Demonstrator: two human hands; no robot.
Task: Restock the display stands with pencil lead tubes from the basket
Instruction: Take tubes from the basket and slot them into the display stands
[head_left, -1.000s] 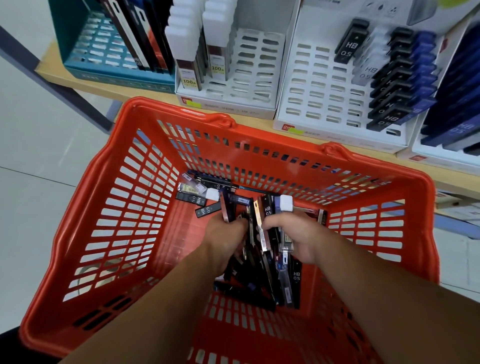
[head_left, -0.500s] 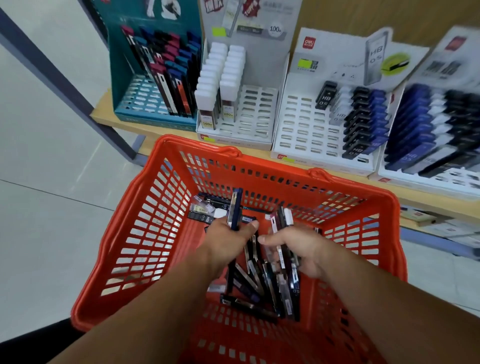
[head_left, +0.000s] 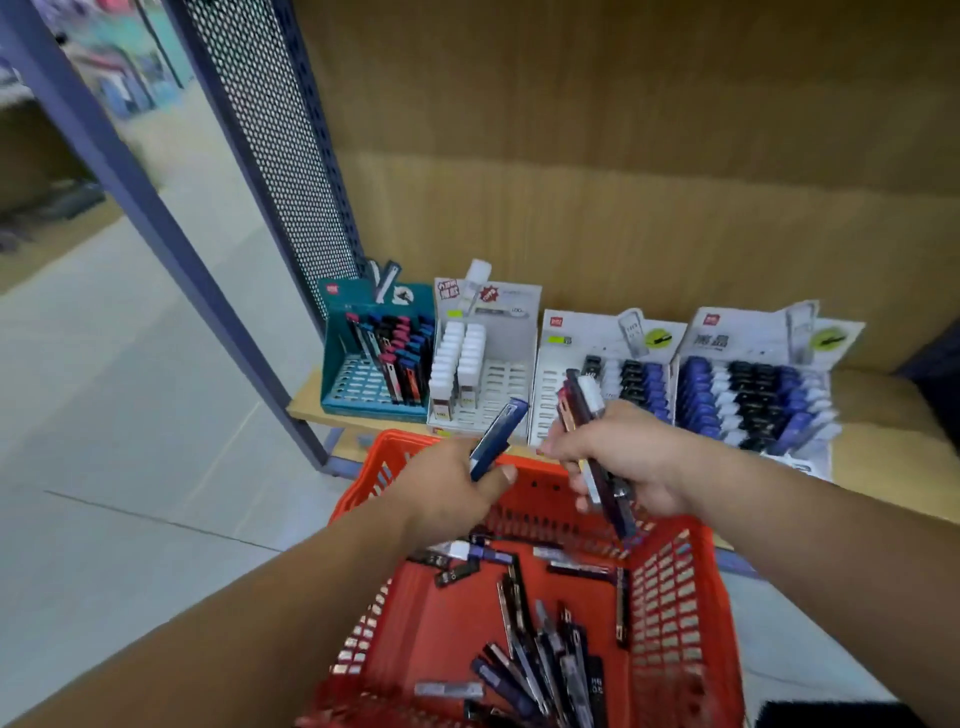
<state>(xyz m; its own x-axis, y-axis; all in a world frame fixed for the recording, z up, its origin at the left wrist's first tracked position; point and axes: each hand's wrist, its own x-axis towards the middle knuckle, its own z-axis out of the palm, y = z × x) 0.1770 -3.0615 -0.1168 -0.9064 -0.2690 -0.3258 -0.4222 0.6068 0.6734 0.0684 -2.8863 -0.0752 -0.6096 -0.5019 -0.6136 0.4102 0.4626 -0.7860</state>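
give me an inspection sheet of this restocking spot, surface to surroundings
surface: wooden shelf carrying four display stands in a row; teal stand leftmost, white stand beside it with empty slots
job's things: red basket in front of the shelf, many lead tubes loose in its bottom
clutter: nothing seen
grips: left hand holds one blue tube; right hand holds a bunch of tubes; both above the basket
cables: nothing seen
surroundings: perforated metal panel left of the shelf, pale tiled floor, wooden back wall
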